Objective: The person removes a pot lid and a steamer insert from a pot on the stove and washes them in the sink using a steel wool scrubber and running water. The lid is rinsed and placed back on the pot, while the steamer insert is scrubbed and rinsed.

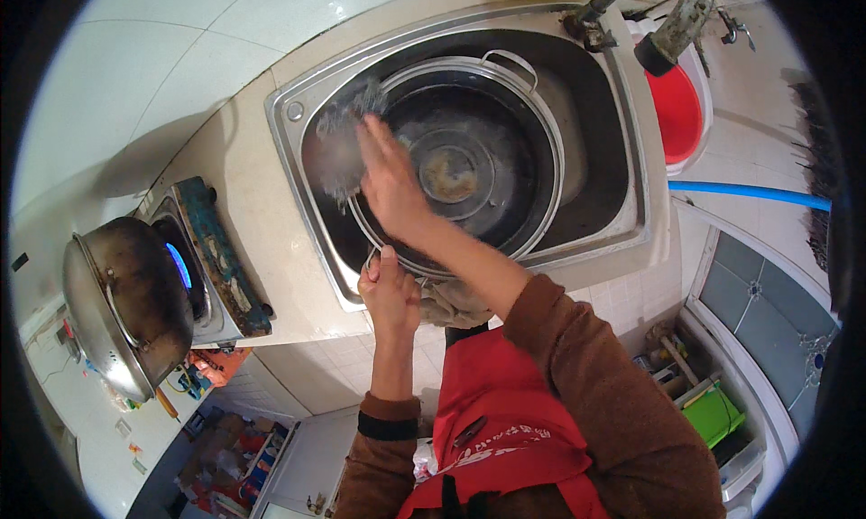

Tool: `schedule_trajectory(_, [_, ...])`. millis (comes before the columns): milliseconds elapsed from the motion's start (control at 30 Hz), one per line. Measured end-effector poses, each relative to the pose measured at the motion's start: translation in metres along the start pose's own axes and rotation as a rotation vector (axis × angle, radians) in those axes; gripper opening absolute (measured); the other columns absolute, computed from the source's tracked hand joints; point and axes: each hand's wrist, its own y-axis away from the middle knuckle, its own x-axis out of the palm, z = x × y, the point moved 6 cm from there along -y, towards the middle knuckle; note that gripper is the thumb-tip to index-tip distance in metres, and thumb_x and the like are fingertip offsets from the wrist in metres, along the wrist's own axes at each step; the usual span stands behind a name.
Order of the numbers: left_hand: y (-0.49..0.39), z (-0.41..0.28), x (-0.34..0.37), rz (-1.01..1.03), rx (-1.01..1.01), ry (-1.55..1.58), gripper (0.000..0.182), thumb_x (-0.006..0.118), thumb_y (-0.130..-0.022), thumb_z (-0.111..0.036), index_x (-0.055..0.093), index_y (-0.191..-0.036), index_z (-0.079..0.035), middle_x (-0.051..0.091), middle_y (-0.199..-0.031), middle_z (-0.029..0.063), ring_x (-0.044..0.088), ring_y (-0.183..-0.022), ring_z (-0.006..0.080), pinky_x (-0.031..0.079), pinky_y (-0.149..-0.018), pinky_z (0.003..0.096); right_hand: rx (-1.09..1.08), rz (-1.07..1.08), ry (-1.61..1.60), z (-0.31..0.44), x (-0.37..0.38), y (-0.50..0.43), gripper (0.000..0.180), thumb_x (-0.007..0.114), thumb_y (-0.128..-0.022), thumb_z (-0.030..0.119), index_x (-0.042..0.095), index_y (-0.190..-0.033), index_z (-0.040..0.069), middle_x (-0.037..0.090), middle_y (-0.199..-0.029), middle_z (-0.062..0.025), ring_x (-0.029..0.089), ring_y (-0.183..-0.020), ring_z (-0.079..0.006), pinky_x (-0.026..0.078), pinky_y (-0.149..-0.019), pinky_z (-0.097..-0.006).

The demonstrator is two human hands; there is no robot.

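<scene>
A large round metal pot (500, 174) with loop handles sits in the stainless-steel sink (609, 147), with some liquid and a brownish patch at its bottom. My left hand (390, 292) grips the loop handle on the pot's near left side. Over the pot's left rim is my right hand (392, 187), blurred, its fingers stretched out towards the far left and no tool visible in it. Splashing water (345, 140) blurs the sink area just beyond those fingers. A greyish cloth (453, 304) lies over the sink's front edge.
To the left, a lidded metal pot (145, 302) stands on a gas stove (216, 248) with a blue flame. A grey pipe (683, 25) overhangs the right end, near a red basin (676, 116) and a blue hose (751, 193). A green container (714, 414) stands low right.
</scene>
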Motion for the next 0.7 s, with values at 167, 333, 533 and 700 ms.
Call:
schedule_trajectory(167, [0.002, -0.002, 0.009, -0.020, 0.008, -0.010, 0.037, 0.055, -0.092, -0.016, 0.029, -0.066, -0.021, 0.025, -0.048, -0.0087, 0.017, -0.036, 0.0034, 0.014, -0.031, 0.0214, 0.126, -0.174, 0.063, -0.012, -0.028, -0.037, 0.057, 0.050, -0.081, 0.001, 0.030, -0.134, -0.006, 0.030, -0.139, -0.0267, 0.029, -0.129, -0.0417, 0.025, -0.106, -0.0446])
schedule_trajectory(333, [-0.002, 0.000, 0.003, -0.066, 0.016, -0.059, 0.035, 0.056, -0.091, -0.017, 0.031, -0.067, -0.021, 0.027, -0.049, -0.0079, 0.020, -0.036, 0.0036, 0.016, -0.032, 0.0212, 0.221, 0.103, -0.240, 0.013, 0.015, 0.007, 0.054, 0.050, -0.084, 0.003, 0.029, -0.132, -0.008, 0.028, -0.137, -0.0304, 0.028, -0.128, -0.0437, 0.025, -0.107, -0.0446])
schedule_trajectory(533, [0.003, 0.003, 0.002, -0.005, -0.039, 0.059, 0.035, 0.056, -0.091, -0.019, 0.029, -0.069, -0.020, 0.027, -0.051, -0.0082, 0.020, -0.037, 0.0034, 0.015, -0.032, 0.0206, 0.329, -0.396, -0.056, -0.058, -0.009, -0.027, 0.052, 0.045, -0.089, 0.009, 0.026, -0.135, -0.005, 0.021, -0.140, -0.0325, 0.023, -0.131, -0.0438, 0.021, -0.109, -0.0417])
schedule_trajectory(700, [0.000, 0.008, 0.004, -0.095, -0.091, -0.023, 0.035, 0.056, -0.091, -0.017, 0.029, -0.070, -0.019, 0.028, -0.050, -0.0065, 0.021, -0.036, 0.0048, 0.017, -0.032, 0.0221, 0.939, -0.145, -0.887, -0.091, 0.056, 0.015, 0.042, 0.046, -0.088, 0.019, 0.044, -0.125, -0.001, 0.045, -0.128, -0.0241, 0.041, -0.121, -0.0349, 0.031, -0.100, -0.0376])
